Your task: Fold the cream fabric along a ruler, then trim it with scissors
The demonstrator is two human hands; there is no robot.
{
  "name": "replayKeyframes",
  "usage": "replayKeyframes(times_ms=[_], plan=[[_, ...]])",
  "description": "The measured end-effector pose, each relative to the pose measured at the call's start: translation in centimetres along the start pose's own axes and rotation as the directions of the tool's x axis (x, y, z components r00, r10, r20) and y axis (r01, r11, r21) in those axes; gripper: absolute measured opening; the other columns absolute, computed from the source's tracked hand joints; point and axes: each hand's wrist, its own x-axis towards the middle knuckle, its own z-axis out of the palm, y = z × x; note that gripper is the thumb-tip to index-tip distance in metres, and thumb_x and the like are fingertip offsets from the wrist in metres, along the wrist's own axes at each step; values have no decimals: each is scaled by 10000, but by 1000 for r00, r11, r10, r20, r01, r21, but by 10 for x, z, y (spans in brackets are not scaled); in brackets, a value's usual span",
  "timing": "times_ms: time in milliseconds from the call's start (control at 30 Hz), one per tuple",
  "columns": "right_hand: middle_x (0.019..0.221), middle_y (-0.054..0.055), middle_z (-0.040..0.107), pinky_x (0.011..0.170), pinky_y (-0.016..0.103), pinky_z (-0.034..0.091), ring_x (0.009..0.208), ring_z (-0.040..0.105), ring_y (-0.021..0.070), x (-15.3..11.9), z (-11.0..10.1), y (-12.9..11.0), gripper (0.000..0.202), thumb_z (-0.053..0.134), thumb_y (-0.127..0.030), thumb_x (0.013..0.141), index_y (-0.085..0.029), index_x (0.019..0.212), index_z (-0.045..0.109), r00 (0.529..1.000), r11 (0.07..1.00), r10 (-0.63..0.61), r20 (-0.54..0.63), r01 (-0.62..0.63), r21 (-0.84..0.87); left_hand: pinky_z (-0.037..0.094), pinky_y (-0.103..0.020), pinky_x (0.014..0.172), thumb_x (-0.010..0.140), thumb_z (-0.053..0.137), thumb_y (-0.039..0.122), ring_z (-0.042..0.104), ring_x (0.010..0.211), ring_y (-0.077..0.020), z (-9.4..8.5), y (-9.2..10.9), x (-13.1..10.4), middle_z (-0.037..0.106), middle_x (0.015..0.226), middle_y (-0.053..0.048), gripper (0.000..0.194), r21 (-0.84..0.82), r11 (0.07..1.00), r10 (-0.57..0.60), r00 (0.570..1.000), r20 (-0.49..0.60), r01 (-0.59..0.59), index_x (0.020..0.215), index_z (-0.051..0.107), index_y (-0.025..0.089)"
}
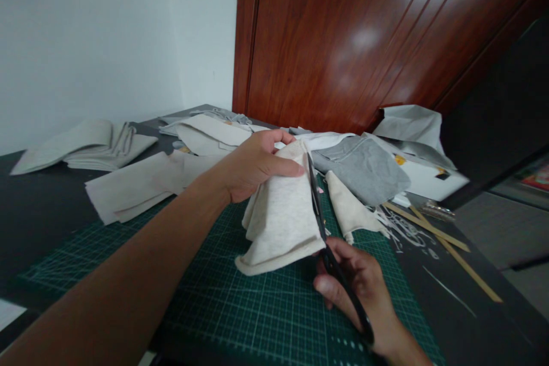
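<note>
My left hand (268, 163) pinches the upper end of a cream sewn fabric piece (285, 211), thumb on the near face. The piece hangs above a green cutting mat (266, 309), its lower edge thick and curled. Along the fabric's right edge run the dark blades of a pair of scissors (329, 260), pointing up and away. My right hand (358, 280) is closed around their black handles. Whether the blades are fully together I cannot tell. Another cream fabric piece (354, 209) lies on the mat to the right.
Folded pale fabric (98, 146) and flat cream pieces (132, 186) lie on the left. Grey cloth (364, 166), wooden strips (454, 249) and white thread scraps (407, 226) are on the dark table's right side. A wooden door (334, 40) stands behind.
</note>
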Motion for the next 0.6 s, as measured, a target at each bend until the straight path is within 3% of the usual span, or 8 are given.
replayKeyframes(times_ms=[300, 600], plan=[[626, -95, 437, 447, 206, 357, 494, 426, 95, 0, 1, 0, 235, 914, -350, 821, -241, 910, 726, 1000, 1000, 7, -13, -7, 8, 503, -289, 624, 636, 863, 131, 701, 689, -180, 0, 1, 0, 740, 818, -21, 407, -2, 1000, -6, 1000, -5, 6, 969, 636, 180], [621, -93, 448, 423, 203, 369, 487, 414, 97, 0, 1, 1, 257, 932, -351, 799, -236, 935, 747, 999, 1000, 26, -38, -26, -7, 503, -304, 640, 639, 860, 117, 694, 696, -189, 0, 1, 0, 739, 810, -30, 384, -14, 1000, -1, 1000, -6, 1, 946, 640, 180]])
